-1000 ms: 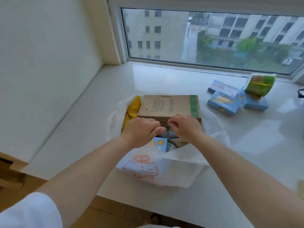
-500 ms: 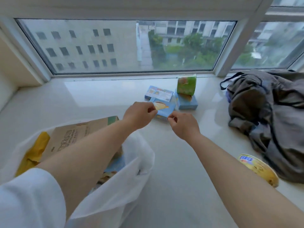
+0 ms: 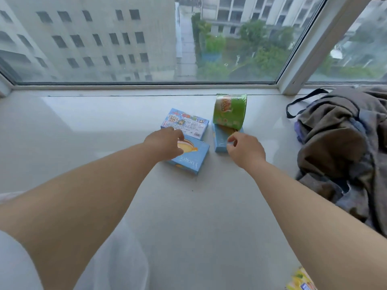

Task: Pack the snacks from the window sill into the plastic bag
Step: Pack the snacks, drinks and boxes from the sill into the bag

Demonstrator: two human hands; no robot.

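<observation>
**Both hands reaching over the snack boxes on the sill**

The white window sill point(image 3: 104, 132) is spreading across the view below the glass, and a heap of grey-brown clothing point(image 3: 343, 147) with a dark strap is lying at its right end. A fold of the white plastic bag point(image 3: 117, 254) is showing at the bottom left, under the left forearm and well apart from the snacks.

Near the middle of the sill, the nearest blue snack box point(image 3: 192, 158) is lying flat, with the cartoon-printed box point(image 3: 188, 124) just behind it. To their right, a third blue box point(image 3: 219, 141) is lying under a green snack tub point(image 3: 230, 110), which is leaning tilted on top of it. A yellow packet point(image 3: 301, 281) is peeking in at the bottom right edge.

The left hand point(image 3: 165, 145) is hovering over the nearest box with its fingers curled downward; whether they are touching it cannot be told. The right hand point(image 3: 246, 150) is sitting at the third box's near end, fingers loosely bent, thumb and forefinger apart, gripping nothing.
</observation>
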